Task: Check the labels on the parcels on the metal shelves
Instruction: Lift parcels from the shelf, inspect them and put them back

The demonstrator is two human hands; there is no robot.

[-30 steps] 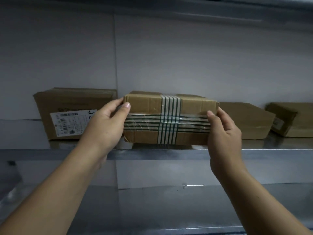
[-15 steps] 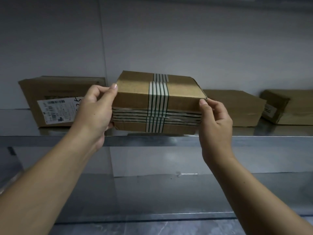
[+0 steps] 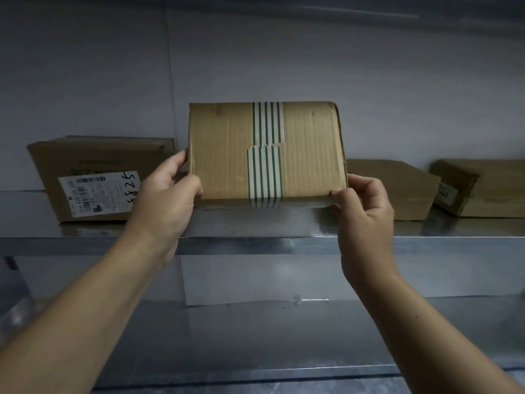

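Left hand (image 3: 167, 191): centre-left of the frame, curled round the left edge of the parcel (image 3: 227, 155), with the thumb on the near face and the fingers passing behind.
Right hand (image 3: 363, 206): centre-right, pinching the parcel's lower right corner between thumb and forefinger.
Parcel: middle of the frame, stood upright on its long edge over the metal shelf (image 3: 255, 243), broad face to the camera. Whether its lower edge touches the shelf cannot be told. No label shows on this face.
Tape (image 3: 265, 155): green-and-white striped, running top to bottom down the middle, two lengths overlapping halfway.
Weight: likely light, since a corner pinch and one side grip carry it.
Stiffness: corrugated card, apparently rigid enough to hold flat, though the upper right corner looks crushed.
Surface: matte card should give good grip, while the glossy tape is probably slicker.
Best hold: the two short side edges, thumbs in front and fingers behind, which leaves every face free to read.
Risk: a corner pinch alone may let the box swing while it is turned.
Neighbours: at centre-left a leaning box (image 3: 93, 157) bears a white label (image 3: 99, 194) with handwritten digits. At centre-right lie a plain box (image 3: 397, 189) and, at the right edge of the frame, another box (image 3: 488, 189) with a partly visible sticker (image 3: 444, 191).
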